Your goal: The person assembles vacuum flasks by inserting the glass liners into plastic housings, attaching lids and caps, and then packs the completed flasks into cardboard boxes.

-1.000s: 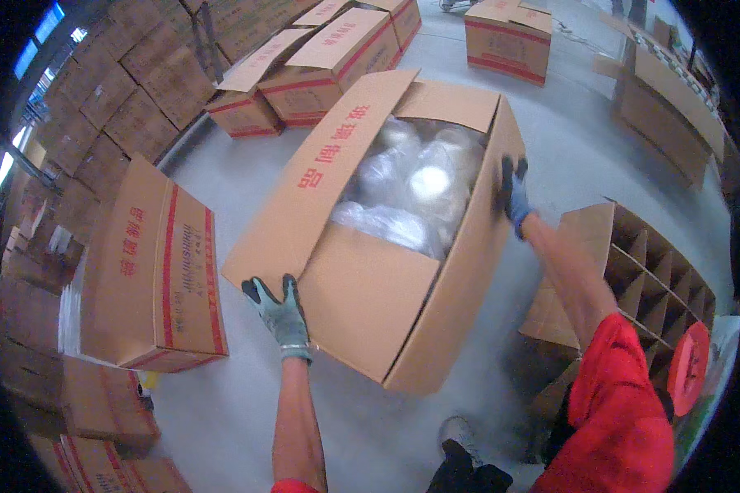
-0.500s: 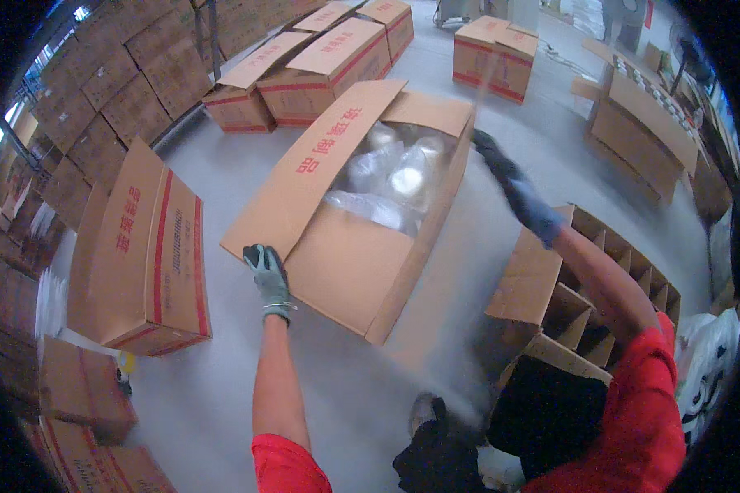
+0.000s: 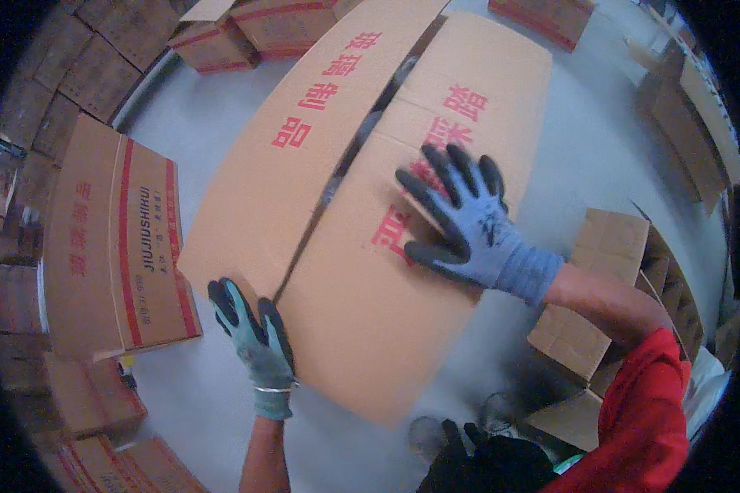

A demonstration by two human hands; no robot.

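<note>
Big carton [image 3: 362, 271] right under both hands, flaps folded nearly flat with a dark seam running up between them. The left hand [image 3: 251, 333], in a green-grey glove, sits at the near end of the seam, fingers [image 3: 226, 300] laid over the edge of the left flap [image 3: 304, 148]; whether it grips or only presses, I cannot tell. The right hand [image 3: 460, 218], in a blue-grey glove, lies palm down on the right flap [image 3: 403, 271], fingers [image 3: 448, 168] spread wide, pressing flat and closed on nothing. The two hands are well apart, one on each flap, the seam between them.

The carton stands on the grey floor [image 3: 584, 140] and stretches away from the hands toward the far side. To the left of the left hand stands a closed box [image 3: 111, 246] with red stripes, near the carton but apart from it. To the right of the right forearm, an open box with dividers [image 3: 625, 287] sits beside the carton's near corner. More boxes [image 3: 263, 33] lie beyond the carton's far end. A red sleeve [image 3: 645, 411] covers the right upper arm.
</note>
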